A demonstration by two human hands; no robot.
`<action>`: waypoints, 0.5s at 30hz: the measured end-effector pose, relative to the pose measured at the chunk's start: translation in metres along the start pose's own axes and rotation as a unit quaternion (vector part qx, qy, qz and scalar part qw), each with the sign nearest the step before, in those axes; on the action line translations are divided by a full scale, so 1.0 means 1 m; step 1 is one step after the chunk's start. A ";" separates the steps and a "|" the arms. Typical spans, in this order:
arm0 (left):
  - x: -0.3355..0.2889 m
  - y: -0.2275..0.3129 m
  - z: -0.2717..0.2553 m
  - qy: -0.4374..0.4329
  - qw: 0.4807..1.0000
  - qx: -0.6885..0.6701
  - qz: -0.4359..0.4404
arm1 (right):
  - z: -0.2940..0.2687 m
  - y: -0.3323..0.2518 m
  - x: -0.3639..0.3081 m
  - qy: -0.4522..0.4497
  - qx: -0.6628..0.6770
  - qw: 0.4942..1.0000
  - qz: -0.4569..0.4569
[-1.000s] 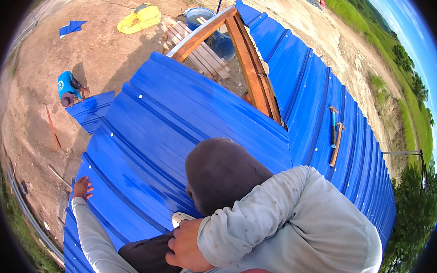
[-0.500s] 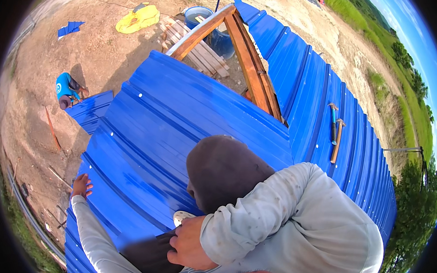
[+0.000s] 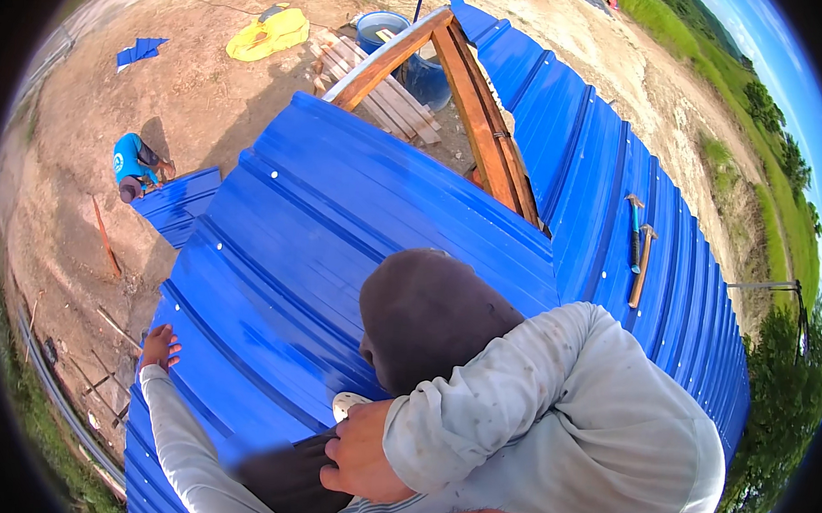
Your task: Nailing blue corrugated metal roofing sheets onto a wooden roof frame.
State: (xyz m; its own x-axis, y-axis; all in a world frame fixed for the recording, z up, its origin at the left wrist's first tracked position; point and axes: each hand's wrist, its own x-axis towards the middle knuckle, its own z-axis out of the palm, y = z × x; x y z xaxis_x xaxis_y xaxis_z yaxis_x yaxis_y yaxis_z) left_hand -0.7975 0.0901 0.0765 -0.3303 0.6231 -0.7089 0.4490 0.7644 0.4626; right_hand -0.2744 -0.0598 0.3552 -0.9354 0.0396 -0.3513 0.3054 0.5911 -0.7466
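I am seated on a blue ribbed metal roof [image 3: 312, 215]. My left hand [image 3: 160, 346] rests at the roof's left edge, fingers apart and slightly bent, with nothing in it. Low over my lap, my right hand [image 3: 366, 452] hangs loosely bent beside my dark trousers [image 3: 296, 481]; a gap shows between the visible digits, and the rest are hidden. My right forearm lies across a raised, dark-covered knee [image 3: 436, 322]. A pale shoe with holes [image 3: 348, 405] shows just beyond that hand.
Two hammers, one teal-handled [image 3: 635, 234] and one wooden-handled [image 3: 643, 267], lie on the right slope. Timber framing [image 3: 476, 122] borders an opening ahead. Below are planks [image 3: 381, 95], blue drums [image 3: 426, 83], a yellow sheet [image 3: 269, 35] and a person [image 3: 138, 162] bending over a blue panel [image 3: 182, 205].
My view has shifted slightly, so the scene sits a little farther right in the picture. Both hands keep their places and poses.
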 end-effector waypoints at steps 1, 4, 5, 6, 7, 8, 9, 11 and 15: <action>-0.001 0.000 0.000 0.004 1.000 0.002 0.000 | 0.001 0.000 0.000 0.001 -0.004 1.000 0.003; 0.000 0.000 0.001 0.008 1.000 0.010 0.001 | 0.002 0.001 0.001 0.002 0.002 1.000 0.002; -0.001 -0.001 0.001 0.009 1.000 0.012 0.000 | 0.002 0.000 0.002 0.012 0.006 1.000 0.000; 0.000 -0.001 0.001 0.011 1.000 0.013 0.000 | 0.002 0.001 0.002 0.013 0.004 1.000 -0.001; 0.000 -0.001 0.001 0.009 1.000 0.007 0.001 | 0.002 0.001 0.003 0.002 0.005 1.000 0.001; 0.001 -0.001 0.001 0.007 1.000 0.001 0.001 | 0.001 0.001 0.003 0.009 0.000 1.000 -0.001; 0.001 -0.002 0.000 0.008 1.000 0.005 0.001 | 0.001 0.001 0.003 0.003 -0.002 1.000 0.000; 0.002 -0.003 0.000 0.006 1.000 -0.005 0.000 | 0.000 0.001 0.002 -0.001 -0.003 1.000 0.003; 0.003 -0.003 -0.001 0.007 1.000 -0.001 -0.003 | 0.000 0.000 -0.001 0.012 -0.001 1.000 0.002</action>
State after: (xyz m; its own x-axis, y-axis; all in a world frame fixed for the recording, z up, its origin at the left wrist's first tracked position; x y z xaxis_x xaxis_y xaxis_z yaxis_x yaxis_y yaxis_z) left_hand -0.8002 0.0899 0.0734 -0.3446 0.6213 -0.7037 0.4461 0.7679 0.4596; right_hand -0.2739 -0.0597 0.3551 -0.9379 0.0618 -0.3413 0.3097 0.5919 -0.7441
